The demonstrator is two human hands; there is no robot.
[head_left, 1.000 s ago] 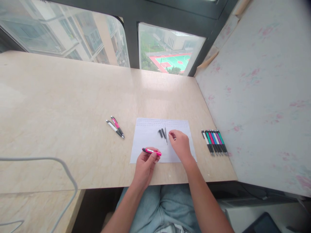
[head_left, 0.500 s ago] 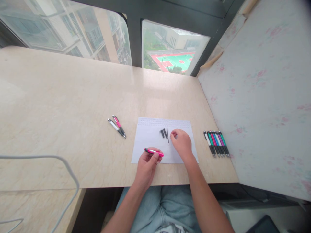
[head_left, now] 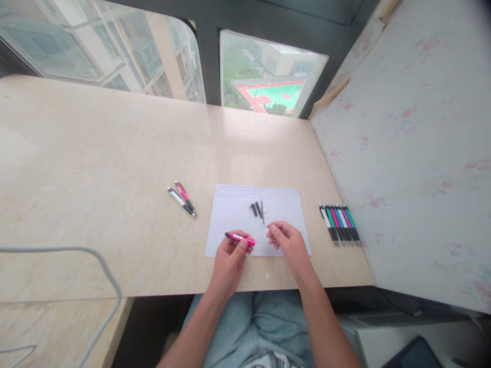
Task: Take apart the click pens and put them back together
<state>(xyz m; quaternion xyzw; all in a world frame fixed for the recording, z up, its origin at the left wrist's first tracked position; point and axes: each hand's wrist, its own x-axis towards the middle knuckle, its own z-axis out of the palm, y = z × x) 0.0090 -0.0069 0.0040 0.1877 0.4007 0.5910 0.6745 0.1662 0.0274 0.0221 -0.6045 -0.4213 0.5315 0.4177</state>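
My left hand (head_left: 231, 255) is closed around the pink barrel of a pen (head_left: 240, 238), held above the lower part of a sheet of paper (head_left: 226, 220). My right hand (head_left: 288, 244) hovers over the paper's right half, fingers loosely bent and slightly apart, with nothing visible in them. Its fingertips are close to the lower end of a thin dark pen refill (head_left: 263, 214). Left of the refill lie a black pen grip (head_left: 258, 209) and another short black pen part (head_left: 253, 209). A tiny whitish piece (head_left: 265, 210) sits right of the refill.
Two pens, one white (head_left: 180, 201) and one pink (head_left: 185, 198), lie left of the paper. Several coloured pens form a row (head_left: 339, 225) by the papered wall (head_left: 414, 179) on the right. A grey cable (head_left: 99, 255) loops at the left. Windows (head_left: 272, 76) stand behind the desk (head_left: 115, 168).
My right hand has moved down toward me from beside the refill, its fingers loosening, and the tiny whitish piece now shows on the paper. The left hand still holds the pink pen barrel.
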